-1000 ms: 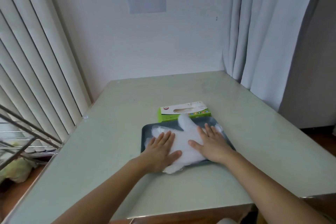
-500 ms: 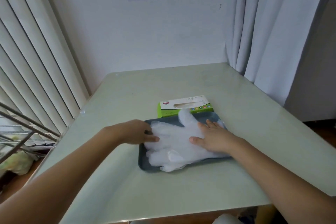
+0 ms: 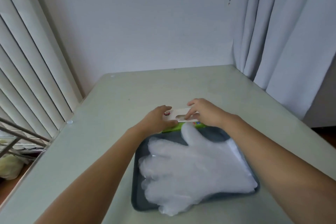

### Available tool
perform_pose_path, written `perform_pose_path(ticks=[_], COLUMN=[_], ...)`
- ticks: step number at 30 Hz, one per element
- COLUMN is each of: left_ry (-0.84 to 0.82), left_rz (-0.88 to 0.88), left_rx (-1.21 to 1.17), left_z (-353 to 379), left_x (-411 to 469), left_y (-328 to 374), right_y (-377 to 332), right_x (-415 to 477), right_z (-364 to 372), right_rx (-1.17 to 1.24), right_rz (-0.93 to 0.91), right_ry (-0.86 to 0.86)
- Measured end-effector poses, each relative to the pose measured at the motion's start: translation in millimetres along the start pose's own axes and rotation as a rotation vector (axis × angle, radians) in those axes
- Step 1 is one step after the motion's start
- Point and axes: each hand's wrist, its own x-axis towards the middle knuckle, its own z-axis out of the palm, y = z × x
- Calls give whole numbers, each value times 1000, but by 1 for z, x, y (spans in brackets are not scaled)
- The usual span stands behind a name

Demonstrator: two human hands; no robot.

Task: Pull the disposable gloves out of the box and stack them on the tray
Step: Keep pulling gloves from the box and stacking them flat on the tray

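Observation:
A stack of translucent disposable gloves (image 3: 190,165) lies flat on the dark grey tray (image 3: 136,194), its fingers pointing left and its thumb toward the box. Some fingertips hang over the tray's near rim. Just behind the tray stands the glove box (image 3: 174,115), white on top with green sides. My left hand (image 3: 157,119) grips the box's left end, thumb along the front side. My right hand (image 3: 204,112) hovers over the box's right half. Its fingertips reach into the oval slot and its thumb is lifted apart. No glove shows in the slot.
The pale green table (image 3: 94,151) meets the wall at the back. Vertical blinds (image 3: 27,71) run along its left edge and a white curtain (image 3: 283,32) hangs at the right. A metal rack (image 3: 20,138) sits low to the left of the table.
Both hands left the glove stack and moved forward to the box; the left now grips its end and the right reaches into the slot. The camera has come closer and tilted down.

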Motion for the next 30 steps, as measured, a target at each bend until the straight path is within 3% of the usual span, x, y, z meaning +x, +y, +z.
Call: perform_pose_path(ticks=[5, 11, 15, 30], left_ry=[-92, -107, -109, -133], left_rz=[14, 22, 17, 30], left_rx=[-181, -177, -184, -169], left_z=[16, 20, 23, 24], left_x=[12, 23, 26, 30], left_y=[-15, -23, -26, -31], right_y=[-1, 4, 10, 10], right_x=[15, 24, 21, 25], right_z=[9, 16, 22, 21], right_rx=[-103, -60, 69, 128], right_rz=[-180, -260, -228, -129], right_ry=[-110, 25, 112, 184])
